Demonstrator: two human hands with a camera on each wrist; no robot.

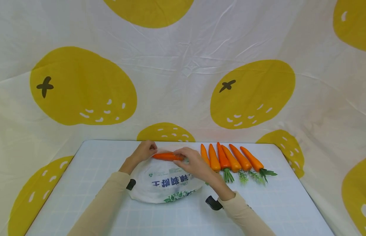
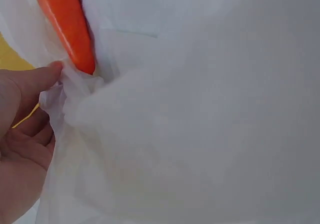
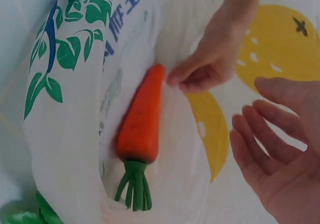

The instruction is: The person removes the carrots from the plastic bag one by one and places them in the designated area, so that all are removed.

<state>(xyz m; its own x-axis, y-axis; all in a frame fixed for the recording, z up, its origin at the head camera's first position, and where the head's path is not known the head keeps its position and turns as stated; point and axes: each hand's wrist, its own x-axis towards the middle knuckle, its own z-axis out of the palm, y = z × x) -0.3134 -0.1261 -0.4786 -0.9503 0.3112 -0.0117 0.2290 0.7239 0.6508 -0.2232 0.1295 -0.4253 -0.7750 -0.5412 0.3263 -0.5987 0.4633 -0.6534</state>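
Observation:
A white plastic bag (image 1: 147, 190) with blue lettering and green leaf print lies on the table. One orange carrot (image 3: 141, 119) with short green stalks rests at the bag's far side, plastic around it. My left hand (image 1: 144, 151) pinches the bag's edge between thumb and fingers, right by the carrot's tip, as the left wrist view shows. My right hand (image 3: 280, 144) is beside the carrot's stalk end, fingers relaxed and spread from the thumb, with nothing held. In the head view this right hand overlaps the carrot's thick end.
Several more carrots (image 1: 243, 160) with green tops lie side by side right of the bag. The light checked table (image 1: 91, 183) ends at a curtain (image 1: 171, 82) with yellow fruit print just behind the bag. Both forearms wear beige sleeves and black wrist bands.

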